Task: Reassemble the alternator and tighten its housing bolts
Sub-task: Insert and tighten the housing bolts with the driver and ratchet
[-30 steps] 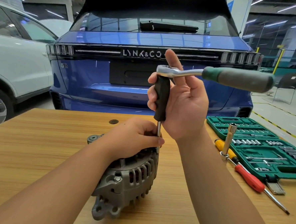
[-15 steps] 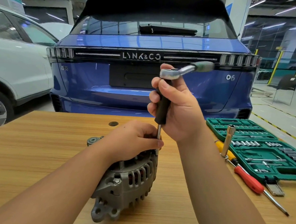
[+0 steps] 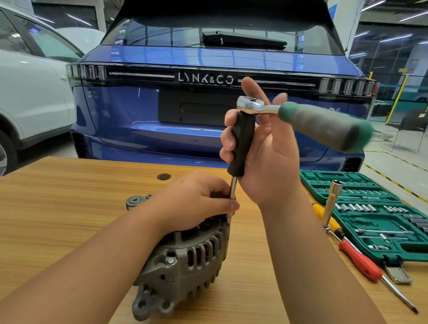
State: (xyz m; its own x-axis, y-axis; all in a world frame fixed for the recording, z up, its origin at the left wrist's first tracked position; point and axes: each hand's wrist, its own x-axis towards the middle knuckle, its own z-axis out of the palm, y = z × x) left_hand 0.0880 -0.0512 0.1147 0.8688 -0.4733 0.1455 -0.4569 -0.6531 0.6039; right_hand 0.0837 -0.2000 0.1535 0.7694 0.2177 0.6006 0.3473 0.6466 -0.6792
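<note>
On the wooden table, the alternator lay on its side near the front edge, well left of the green socket case. Its two housing halves looked joined already, a bolt head showing on the near lug, so I judged the reassembly mostly done and the tightening under way, with how many bolts remained impossible to tell. The casing was grey cast metal, ribbed with vent slots, copper glinting inside, a pulley poking out behind.

The left hand rested on top of the alternator, fingers curled and pinching the thin steel shaft where it met the housing. Just right of that, the right hand wrapped the driver's black grip, index finger and thumb sticking up loose. A ratchet sat on top of the grip, its green handle blurred. Right of the alternator lay a long socket bar and a red screwdriver.
</note>
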